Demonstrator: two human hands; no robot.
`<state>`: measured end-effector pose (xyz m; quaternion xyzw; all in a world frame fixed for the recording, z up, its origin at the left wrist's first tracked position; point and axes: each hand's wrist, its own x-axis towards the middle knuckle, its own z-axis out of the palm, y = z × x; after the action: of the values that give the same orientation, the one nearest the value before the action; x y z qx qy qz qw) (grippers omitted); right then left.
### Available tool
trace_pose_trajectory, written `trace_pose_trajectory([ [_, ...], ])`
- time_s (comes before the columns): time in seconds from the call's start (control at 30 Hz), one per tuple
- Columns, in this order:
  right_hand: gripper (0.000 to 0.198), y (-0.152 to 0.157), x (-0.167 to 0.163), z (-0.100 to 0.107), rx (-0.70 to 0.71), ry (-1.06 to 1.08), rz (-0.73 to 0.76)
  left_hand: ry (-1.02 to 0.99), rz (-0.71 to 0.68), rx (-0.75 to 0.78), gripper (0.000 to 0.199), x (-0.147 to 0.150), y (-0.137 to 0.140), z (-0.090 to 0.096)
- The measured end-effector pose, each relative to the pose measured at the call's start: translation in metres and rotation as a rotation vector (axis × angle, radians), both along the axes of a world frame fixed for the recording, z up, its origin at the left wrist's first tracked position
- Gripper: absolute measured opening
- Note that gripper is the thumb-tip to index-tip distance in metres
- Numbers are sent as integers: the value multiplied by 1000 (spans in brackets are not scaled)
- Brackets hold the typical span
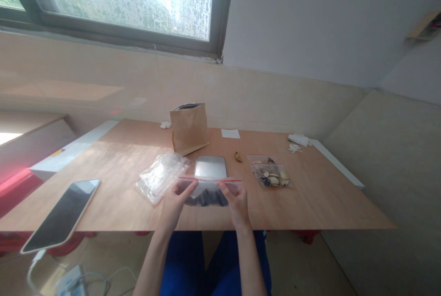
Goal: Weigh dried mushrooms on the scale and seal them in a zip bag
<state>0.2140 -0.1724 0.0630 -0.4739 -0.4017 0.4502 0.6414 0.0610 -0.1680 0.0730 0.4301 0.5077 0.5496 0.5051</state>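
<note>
Between both hands I hold a clear zip-lock bag point(206, 198) with a red seal line and dark pieces inside. My left hand point(178, 198) pinches its top left edge, and my right hand point(236, 198) grips the top right edge. Just behind the bag lies a small silver scale point(210, 166), its near edge hidden by the bag. To the left, empty-looking clear plastic bags point(161, 174) lie crumpled. Filled zip-lock bags point(272, 175) with pale and dark pieces rest on the right. A small brown piece point(238, 156) sits between them and the scale.
A brown kraft pouch point(189, 127) stands upright, its top open, at the back of the wooden table point(310, 204). A phone point(64, 213) with a cable juts out at the left front. White paper point(230, 133) and crumpled tissues point(299, 140) lie toward the wall.
</note>
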Motion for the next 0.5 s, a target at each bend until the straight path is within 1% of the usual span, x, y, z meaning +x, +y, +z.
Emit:
trace_pose_trajectory([
  [0.13, 25, 0, 4, 0, 27, 1, 84, 22, -59, -13, 40, 0, -3, 7],
  [0.23, 23, 1, 5, -3, 47, -38, 140, 78, -121, -5, 36, 0, -4, 11],
  [0.33, 21, 3, 4, -5, 64, -70, 147, 89, -153, -15, 33, 1, -5, 11],
  [0.5, 22, 4, 3, -6, 52, -106, 116, 90, -138, -30, 34, 2, -6, 9],
])
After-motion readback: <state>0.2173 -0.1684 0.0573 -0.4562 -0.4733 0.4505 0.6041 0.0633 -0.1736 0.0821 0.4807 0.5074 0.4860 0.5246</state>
